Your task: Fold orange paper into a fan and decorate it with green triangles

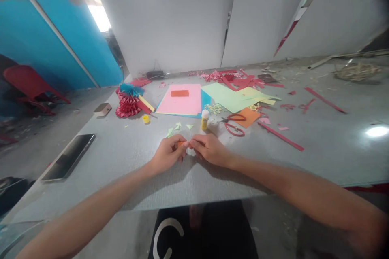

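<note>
My left hand (pixel 167 153) and my right hand (pixel 209 149) meet at the middle of the grey table (pixel 127 170), pinching a small orange paper piece (pixel 181 143) between their fingertips. Most of that piece is hidden by my fingers. Just beyond my left hand lie several small green paper triangles (pixel 178 126). A glue bottle (pixel 205 119) with a yellow label stands beyond my right hand, next to red-handled scissors (pixel 234 124). Farther back lie a pink paper sheet (pixel 179 103) and a pale green sheet (pixel 227 97).
Red and blue paper fans (pixel 127 103) stand at the left, near a small yellow roll (pixel 146 118). A dark tablet or phone (pixel 68 157) lies near the left edge. Red paper strips (pixel 281 136) and scraps lie at the right, below a white wall.
</note>
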Demonstrator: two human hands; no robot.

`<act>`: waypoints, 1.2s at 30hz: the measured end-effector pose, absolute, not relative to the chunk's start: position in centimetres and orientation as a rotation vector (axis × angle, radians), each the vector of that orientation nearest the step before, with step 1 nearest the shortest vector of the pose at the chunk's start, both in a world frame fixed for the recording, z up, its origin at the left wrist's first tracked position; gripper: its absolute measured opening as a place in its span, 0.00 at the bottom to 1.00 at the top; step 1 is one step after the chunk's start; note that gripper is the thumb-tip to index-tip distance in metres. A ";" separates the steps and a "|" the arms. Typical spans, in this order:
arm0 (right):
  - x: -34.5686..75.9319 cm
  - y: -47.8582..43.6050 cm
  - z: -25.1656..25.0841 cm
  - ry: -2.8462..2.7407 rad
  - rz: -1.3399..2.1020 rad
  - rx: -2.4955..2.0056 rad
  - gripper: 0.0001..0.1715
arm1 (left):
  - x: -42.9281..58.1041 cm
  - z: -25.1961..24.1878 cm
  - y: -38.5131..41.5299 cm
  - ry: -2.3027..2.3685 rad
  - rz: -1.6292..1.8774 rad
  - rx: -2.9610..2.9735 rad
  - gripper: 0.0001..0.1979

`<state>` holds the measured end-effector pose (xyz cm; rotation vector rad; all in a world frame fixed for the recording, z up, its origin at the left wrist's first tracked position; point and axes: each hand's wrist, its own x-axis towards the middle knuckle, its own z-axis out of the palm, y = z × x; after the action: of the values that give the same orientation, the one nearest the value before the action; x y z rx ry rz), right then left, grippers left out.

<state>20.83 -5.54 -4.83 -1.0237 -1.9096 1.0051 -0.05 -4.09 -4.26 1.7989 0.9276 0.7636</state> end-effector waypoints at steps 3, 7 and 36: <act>20.9 -5.3 -4.9 -1.902 1.018 -1.029 0.24 | 0.1 -4.3 -3.8 0.923 0.756 1.800 0.22; 20.9 -5.0 -5.0 -1.868 1.101 -1.023 0.21 | -0.1 -4.5 -3.4 0.948 0.763 1.815 0.22; 21.7 -4.3 -4.9 -1.807 1.144 -1.076 0.20 | 1.2 -4.9 -2.6 0.979 0.800 1.690 0.24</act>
<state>21.68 -4.27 -4.94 -1.0759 -1.8068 1.1439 1.25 -2.60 -4.89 1.6895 0.9786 0.8003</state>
